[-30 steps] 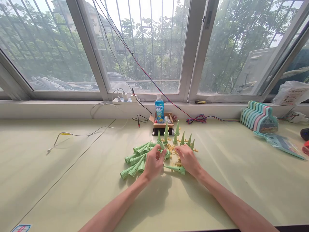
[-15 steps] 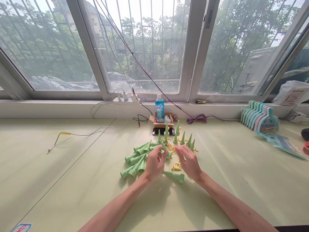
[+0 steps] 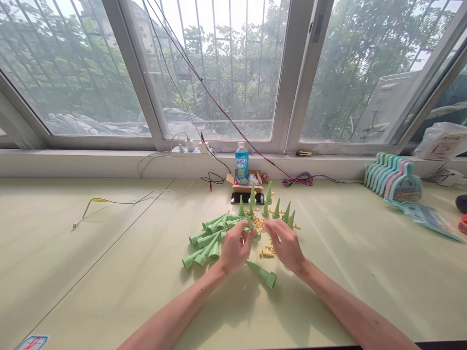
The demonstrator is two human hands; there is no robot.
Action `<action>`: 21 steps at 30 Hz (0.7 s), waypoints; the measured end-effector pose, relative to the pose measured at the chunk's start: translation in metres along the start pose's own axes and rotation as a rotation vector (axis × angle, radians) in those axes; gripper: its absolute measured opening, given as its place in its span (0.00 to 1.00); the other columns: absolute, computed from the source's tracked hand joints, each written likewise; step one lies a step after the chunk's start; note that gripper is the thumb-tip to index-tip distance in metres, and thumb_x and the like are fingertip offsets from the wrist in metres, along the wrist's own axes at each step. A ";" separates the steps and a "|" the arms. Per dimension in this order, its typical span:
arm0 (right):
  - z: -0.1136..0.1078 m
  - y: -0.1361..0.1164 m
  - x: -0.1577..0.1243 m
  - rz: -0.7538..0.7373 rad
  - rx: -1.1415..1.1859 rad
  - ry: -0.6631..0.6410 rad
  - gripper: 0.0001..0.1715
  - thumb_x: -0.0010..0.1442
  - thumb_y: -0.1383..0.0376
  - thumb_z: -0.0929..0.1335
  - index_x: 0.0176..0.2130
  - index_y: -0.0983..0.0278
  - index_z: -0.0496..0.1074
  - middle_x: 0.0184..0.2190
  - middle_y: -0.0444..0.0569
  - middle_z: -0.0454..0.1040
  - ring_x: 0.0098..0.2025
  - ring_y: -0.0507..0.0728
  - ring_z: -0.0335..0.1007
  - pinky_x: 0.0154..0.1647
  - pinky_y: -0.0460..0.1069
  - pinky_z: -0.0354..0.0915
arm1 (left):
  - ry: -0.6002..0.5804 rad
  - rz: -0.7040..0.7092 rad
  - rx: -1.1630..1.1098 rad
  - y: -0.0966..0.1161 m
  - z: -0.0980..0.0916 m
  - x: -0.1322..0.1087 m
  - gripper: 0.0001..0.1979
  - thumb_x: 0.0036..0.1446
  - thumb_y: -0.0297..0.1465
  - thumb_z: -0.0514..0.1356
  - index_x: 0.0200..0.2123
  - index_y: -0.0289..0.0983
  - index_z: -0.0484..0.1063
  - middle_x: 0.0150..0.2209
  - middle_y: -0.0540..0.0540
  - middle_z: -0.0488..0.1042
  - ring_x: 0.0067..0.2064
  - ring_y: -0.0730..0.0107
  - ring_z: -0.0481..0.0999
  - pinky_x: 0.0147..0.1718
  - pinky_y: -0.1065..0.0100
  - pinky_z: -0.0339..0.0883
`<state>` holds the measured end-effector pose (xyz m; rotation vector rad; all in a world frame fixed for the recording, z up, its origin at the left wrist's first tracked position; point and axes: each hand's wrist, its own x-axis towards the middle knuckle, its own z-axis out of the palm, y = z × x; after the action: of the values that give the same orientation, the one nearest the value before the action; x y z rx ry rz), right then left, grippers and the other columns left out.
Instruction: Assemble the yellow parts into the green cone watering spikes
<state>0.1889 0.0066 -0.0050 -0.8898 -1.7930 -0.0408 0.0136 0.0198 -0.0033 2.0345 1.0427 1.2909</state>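
My left hand (image 3: 233,249) is closed around a green plastic cone spike (image 3: 251,224), whose tip points up between the two hands. My right hand (image 3: 286,245) is curled with its fingertips pinched near that spike; what they hold is too small to make out. A pile of green cone spikes (image 3: 207,239) lies left of my left hand. Several more cone spikes (image 3: 272,206) stand upright just beyond the hands. Small yellow parts (image 3: 265,251) are scattered between the hands. One loose green spike (image 3: 263,273) lies on the table (image 3: 109,272) under my wrists.
A blue-labelled drink bottle (image 3: 241,167) and a small cardboard box (image 3: 248,184) stand by the window sill, with a dark phone (image 3: 246,198) in front. Cables (image 3: 146,194) trail at left. Stacked pastel plastic items (image 3: 392,176) and bags sit at the far right.
The loose green spike under my hands has slid toward me and turned. Both hands have drawn slightly closer together around the held spike.
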 end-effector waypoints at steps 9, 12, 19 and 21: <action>-0.001 -0.002 0.001 -0.013 0.003 0.030 0.12 0.69 0.72 0.61 0.44 0.61 0.72 0.34 0.49 0.74 0.34 0.55 0.71 0.33 0.49 0.69 | -0.005 0.030 -0.002 0.004 0.001 -0.002 0.08 0.65 0.35 0.55 0.37 0.37 0.67 0.22 0.55 0.62 0.20 0.78 0.59 0.19 0.75 0.54; -0.001 -0.002 0.001 -0.015 0.000 0.027 0.12 0.69 0.72 0.61 0.44 0.61 0.72 0.33 0.49 0.74 0.34 0.55 0.71 0.33 0.49 0.69 | 0.001 0.034 -0.009 0.004 0.002 -0.002 0.07 0.65 0.35 0.56 0.37 0.37 0.67 0.22 0.55 0.62 0.21 0.78 0.59 0.19 0.75 0.54; -0.001 -0.001 0.001 -0.008 -0.001 0.030 0.11 0.69 0.71 0.61 0.44 0.61 0.72 0.34 0.49 0.74 0.34 0.54 0.71 0.33 0.49 0.69 | 0.008 0.036 -0.038 0.006 0.003 -0.003 0.08 0.65 0.35 0.56 0.35 0.37 0.65 0.22 0.55 0.61 0.21 0.78 0.60 0.19 0.75 0.54; -0.001 -0.001 0.001 -0.009 0.002 0.029 0.11 0.69 0.71 0.61 0.44 0.62 0.72 0.34 0.49 0.74 0.35 0.54 0.71 0.34 0.49 0.69 | 0.011 0.045 -0.038 0.006 0.003 -0.003 0.07 0.65 0.34 0.56 0.35 0.37 0.65 0.23 0.54 0.62 0.21 0.78 0.60 0.19 0.75 0.54</action>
<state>0.1887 0.0060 -0.0034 -0.8757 -1.7701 -0.0580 0.0177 0.0139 -0.0016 2.0351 0.9756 1.3362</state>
